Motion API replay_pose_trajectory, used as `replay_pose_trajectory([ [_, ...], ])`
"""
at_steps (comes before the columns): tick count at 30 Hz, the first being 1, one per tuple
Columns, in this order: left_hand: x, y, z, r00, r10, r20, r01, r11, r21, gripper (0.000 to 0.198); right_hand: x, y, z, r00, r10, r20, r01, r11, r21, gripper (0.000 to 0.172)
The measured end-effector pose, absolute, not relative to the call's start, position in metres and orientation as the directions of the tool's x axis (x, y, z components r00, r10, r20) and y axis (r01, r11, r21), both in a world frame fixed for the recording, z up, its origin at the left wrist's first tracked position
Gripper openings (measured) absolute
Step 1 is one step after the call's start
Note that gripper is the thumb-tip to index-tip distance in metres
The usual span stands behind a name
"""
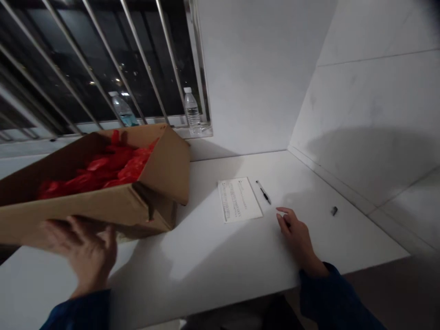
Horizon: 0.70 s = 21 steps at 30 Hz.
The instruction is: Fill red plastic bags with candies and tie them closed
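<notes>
My left hand [85, 250] has its fingers spread, somewhat blurred, at the near side of a brown cardboard box [161, 169]. Whether the fingertips touch the box I cannot tell. Inside the open-topped box lie crumpled red plastic bags [118, 162]. Over the white table, my right hand [295, 233] is half curled with index finger and thumb apart, holding nothing visible. Just beyond its fingertips lies a black-and-clear pen [263, 192]. A sheet of paper with writing [239, 200] rests flat to the left of the pen.
A small dark-and-silver object [334, 211] lies on the white table [213, 261] at the right. Two plastic bottles, a clear one [192, 112] and one with bluish liquid [124, 110], stand on the sill by the metal window bars [137, 50]. Walls border the table's back and right.
</notes>
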<state>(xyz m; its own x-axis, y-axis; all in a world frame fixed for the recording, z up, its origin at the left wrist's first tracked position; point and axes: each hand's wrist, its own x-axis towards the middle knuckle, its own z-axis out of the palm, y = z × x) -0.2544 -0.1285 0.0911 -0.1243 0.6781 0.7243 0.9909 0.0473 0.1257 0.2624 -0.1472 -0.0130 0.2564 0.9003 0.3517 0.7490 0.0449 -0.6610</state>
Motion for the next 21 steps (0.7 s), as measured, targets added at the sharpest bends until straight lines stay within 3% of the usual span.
replay_pose_trajectory([
  [2, -0.248, -0.151, 0.070, -0.087, 0.701, 0.708, 0.996, 0.050, 0.073, 0.088, 0.263, -0.153, -0.014, 0.242, 0.909, 0.340, 0.736, 0.057, -0.675, 0.040],
  [9, -0.237, -0.230, 0.000, -0.205, 0.884, 0.419, 0.978, 0.172, 0.115, 0.061, 0.265, -0.167, -0.018, 0.103, 0.948, 0.300, 0.715, 0.139, -0.685, 0.040],
  [16, -0.231, -0.241, 0.005, -0.339, 0.850, 0.402, 0.928, 0.231, 0.293, 0.047, 0.263, -0.178, -0.026, -0.067, 0.913, 0.403, 0.736, 0.318, -0.598, 0.043],
  [21, -0.223, -0.242, 0.011, -0.379, 0.840, 0.388, 0.910, 0.262, 0.321, 0.045, 0.260, -0.182, -0.035, -0.198, 0.854, 0.481, 0.710, 0.463, -0.531, 0.043],
])
